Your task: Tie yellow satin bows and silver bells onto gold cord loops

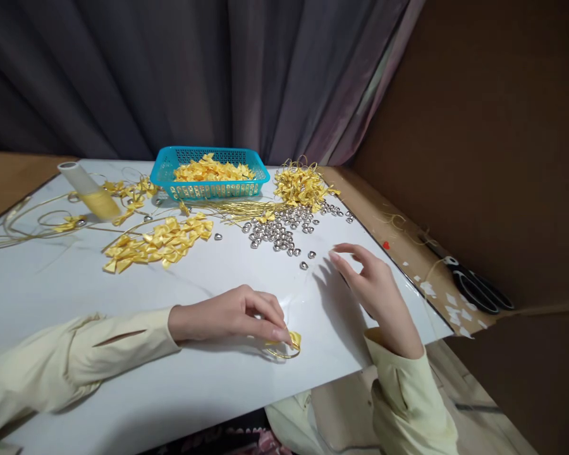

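My left hand rests low over the white board, its thumb and index finger pinching a yellow ribbon bow. A thin gold cord loop curves out from under those fingertips, at the bow. To the right, my right hand is raised above the board with bent fingers. Its thumb and index tips are close together with a small gap, and I see nothing between them. Just left of these tips lie a few loose silver heart-shaped beads, beside a larger scatter of silver beads.
Yellow bows lie piled at left. Behind stand a blue basket of bows and a tilted thread spool. Gold cords and a corded bow heap lie at the back. Black-handled scissors rest right on cardboard.
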`<action>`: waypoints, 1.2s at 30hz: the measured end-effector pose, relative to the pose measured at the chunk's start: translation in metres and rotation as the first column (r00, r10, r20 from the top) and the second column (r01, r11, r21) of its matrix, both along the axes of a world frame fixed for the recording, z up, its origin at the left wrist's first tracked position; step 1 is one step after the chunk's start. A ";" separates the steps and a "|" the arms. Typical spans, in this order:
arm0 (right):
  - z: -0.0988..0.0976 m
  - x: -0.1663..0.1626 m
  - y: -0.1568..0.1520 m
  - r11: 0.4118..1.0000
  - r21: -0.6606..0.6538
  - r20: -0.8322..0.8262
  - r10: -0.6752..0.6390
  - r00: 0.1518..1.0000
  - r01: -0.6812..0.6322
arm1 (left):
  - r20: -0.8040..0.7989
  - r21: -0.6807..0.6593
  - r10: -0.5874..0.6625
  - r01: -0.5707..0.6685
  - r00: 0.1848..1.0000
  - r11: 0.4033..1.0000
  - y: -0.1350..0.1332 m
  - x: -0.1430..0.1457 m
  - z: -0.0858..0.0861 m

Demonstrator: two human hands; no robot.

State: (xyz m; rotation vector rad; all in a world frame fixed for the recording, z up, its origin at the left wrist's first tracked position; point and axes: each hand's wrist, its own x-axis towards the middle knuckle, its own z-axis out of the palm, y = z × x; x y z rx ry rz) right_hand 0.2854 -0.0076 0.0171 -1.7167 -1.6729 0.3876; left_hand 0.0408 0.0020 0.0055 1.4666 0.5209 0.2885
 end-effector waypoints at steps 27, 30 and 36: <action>-0.023 0.021 -0.069 0.988 0.149 0.149 -0.075 0.986 0.053 | 0.031 -0.206 0.175 -0.165 0.984 0.965 0.002 0.000 -0.002; -0.006 0.007 -0.084 0.980 -0.119 -0.233 0.126 0.964 -0.157 | 0.028 -0.229 0.202 -0.190 0.979 0.955 0.001 0.001 -0.001; 0.002 -0.032 -0.088 0.821 -0.345 -0.445 0.285 0.849 -0.456 | 0.060 -0.228 0.238 -0.219 0.969 0.949 -0.002 0.003 -0.001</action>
